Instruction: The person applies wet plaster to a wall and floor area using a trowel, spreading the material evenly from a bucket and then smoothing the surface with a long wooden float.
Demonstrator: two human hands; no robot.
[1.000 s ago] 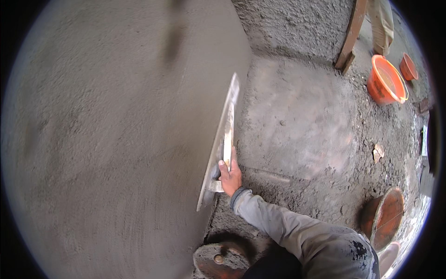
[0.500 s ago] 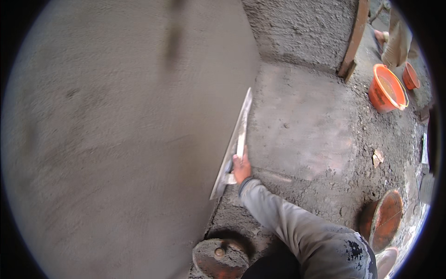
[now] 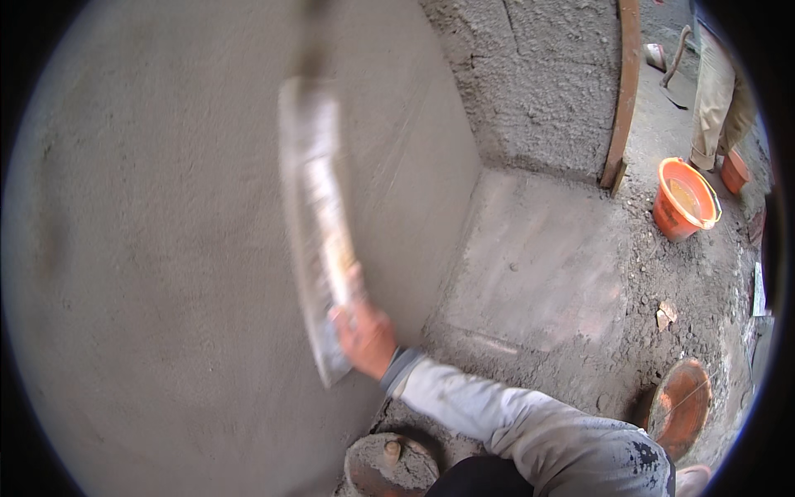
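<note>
My right hand (image 3: pixel 367 338) is closed round the handle of a long plastering trowel (image 3: pixel 319 215). The trowel is blurred by motion, its long blade held nearly upright against the smooth grey plastered wall (image 3: pixel 166 273). Whether the whole blade touches the wall, I cannot tell. My right forearm, in a grey mud-stained sleeve, reaches in from the lower right. Below the hand, at the wall's foot, stands a round pan (image 3: pixel 389 474) holding grey mortar, with a wooden knob-like handle end sticking up from it. My left hand is out of sight.
A rough-plastered wall (image 3: pixel 538 91) with a wooden board (image 3: pixel 623 91) along its edge meets the smooth one. An orange bucket (image 3: pixel 679 219) holds murky liquid; a smaller orange bucket (image 3: pixel 734 172) stands behind, beside another person's legs (image 3: pixel 714 99). A reddish-brown basin (image 3: pixel 681 410) tilts at right.
My right hand has moved the trowel left, away from the wall corner and onto the smooth wall. The view has shifted a little, and more of the other person's legs shows.
</note>
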